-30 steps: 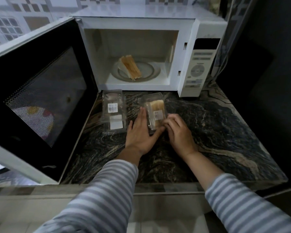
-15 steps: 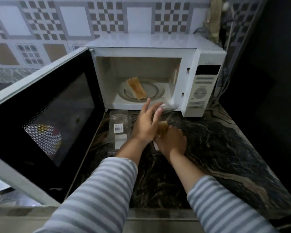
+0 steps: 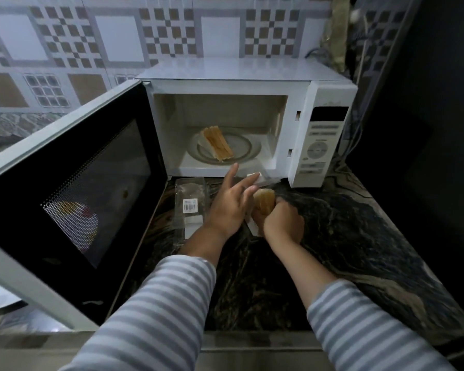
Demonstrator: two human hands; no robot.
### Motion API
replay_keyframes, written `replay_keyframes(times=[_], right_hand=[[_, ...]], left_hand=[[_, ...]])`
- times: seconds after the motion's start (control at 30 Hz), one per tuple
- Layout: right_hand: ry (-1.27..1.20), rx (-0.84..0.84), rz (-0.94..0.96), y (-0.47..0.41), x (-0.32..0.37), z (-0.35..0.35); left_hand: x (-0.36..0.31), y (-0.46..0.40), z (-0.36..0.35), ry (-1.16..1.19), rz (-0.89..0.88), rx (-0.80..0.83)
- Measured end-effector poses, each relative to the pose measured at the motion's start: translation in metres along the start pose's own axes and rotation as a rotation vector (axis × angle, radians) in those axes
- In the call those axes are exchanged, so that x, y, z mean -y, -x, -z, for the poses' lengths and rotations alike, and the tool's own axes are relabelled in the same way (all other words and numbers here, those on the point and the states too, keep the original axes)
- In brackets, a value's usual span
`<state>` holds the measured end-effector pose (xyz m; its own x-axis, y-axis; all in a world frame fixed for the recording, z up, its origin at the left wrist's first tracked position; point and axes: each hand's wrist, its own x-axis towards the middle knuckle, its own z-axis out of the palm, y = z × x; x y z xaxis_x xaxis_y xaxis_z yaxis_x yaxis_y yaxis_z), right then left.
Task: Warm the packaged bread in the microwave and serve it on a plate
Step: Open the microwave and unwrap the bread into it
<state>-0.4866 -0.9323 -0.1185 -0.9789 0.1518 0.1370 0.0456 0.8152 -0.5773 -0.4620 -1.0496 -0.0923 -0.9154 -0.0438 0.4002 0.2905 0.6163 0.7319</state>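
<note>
Nearest to you, your two striped sleeves reach out over the dark marbled desk (image 3: 346, 236) toward the microwave (image 3: 252, 108), which serves as the landmark. Just in front of the microwave's opening, your right hand (image 3: 281, 223) is curled round a piece of bread (image 3: 265, 203), gripping it from below so that its golden top shows above your knuckles. Your left hand (image 3: 229, 206) is just beside it, fingers stretched out straight toward the microwave, with the clear lid of the open package (image 3: 256, 179) lifted against the fingertips; whether they pinch it cannot be told. A white part of that package shows under your right hand. Left of your left hand, also in front of the microwave, an empty clear package (image 3: 190, 203) with a barcode label lies flat on the desk. The microwave door (image 3: 73, 194) stands swung wide open to the left. Inside the cavity, another slice of bread (image 3: 217, 142) lies on the plate (image 3: 241, 148) on the turntable. Behind the microwave rises a wall of patterned tiles (image 3: 118, 38).
</note>
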Motion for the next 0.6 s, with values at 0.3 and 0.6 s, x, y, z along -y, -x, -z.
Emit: replay_keyframes(times=[0.3, 0.6], right_hand=[[-0.055, -0.170, -0.075, 0.037, -0.064, 0.028], [-0.242, -0.100, -0.026, -0.001, -0.071, 0.048]], left_hand=[[0.013, 0.029, -0.011, -0.077, -0.015, 0.000], [0.032, 0.070, -0.029, -0.258, -0.019, 0.114]])
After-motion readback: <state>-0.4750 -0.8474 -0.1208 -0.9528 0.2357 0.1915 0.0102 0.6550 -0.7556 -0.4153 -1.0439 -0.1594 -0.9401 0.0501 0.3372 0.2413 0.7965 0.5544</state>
